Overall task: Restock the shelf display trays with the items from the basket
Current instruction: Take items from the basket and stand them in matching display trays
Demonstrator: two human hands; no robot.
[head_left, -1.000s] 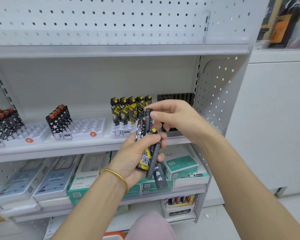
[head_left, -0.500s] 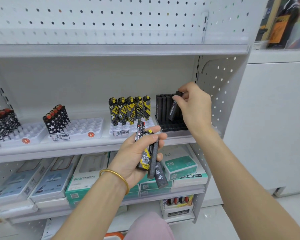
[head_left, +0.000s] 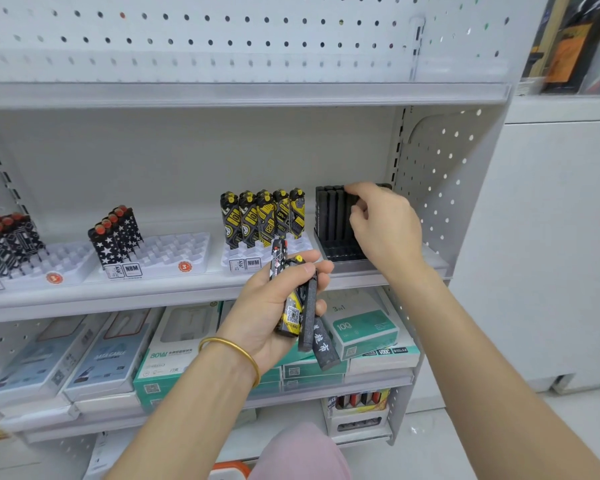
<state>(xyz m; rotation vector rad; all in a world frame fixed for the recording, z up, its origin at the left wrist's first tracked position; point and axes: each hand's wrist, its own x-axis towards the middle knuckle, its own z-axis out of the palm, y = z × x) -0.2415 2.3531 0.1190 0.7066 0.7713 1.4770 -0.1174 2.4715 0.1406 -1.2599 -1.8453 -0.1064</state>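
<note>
First, nearest: left hand (head_left: pixel 267 306) grips a bundle of lighters (head_left: pixel 293 306), long axes tilted near upright, tops toward the shelf. The black tray (head_left: pixel 340 252) lies up and right of the bundle. The right hand (head_left: pixel 385 230) is nearer it, fingers curled at the standing black row (head_left: pixel 331 213); pinching or not, cannot tell. Yellow lighters (head_left: pixel 264 216) crowd the tray's left side.

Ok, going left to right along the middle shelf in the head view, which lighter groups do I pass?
Geometric-print lighters with red caps → star-print lighters → yellow-and-black lighters → plain black lighters → perforated side panel. The right hand overlaps the black group, so it has no clear place in the order.
</note>
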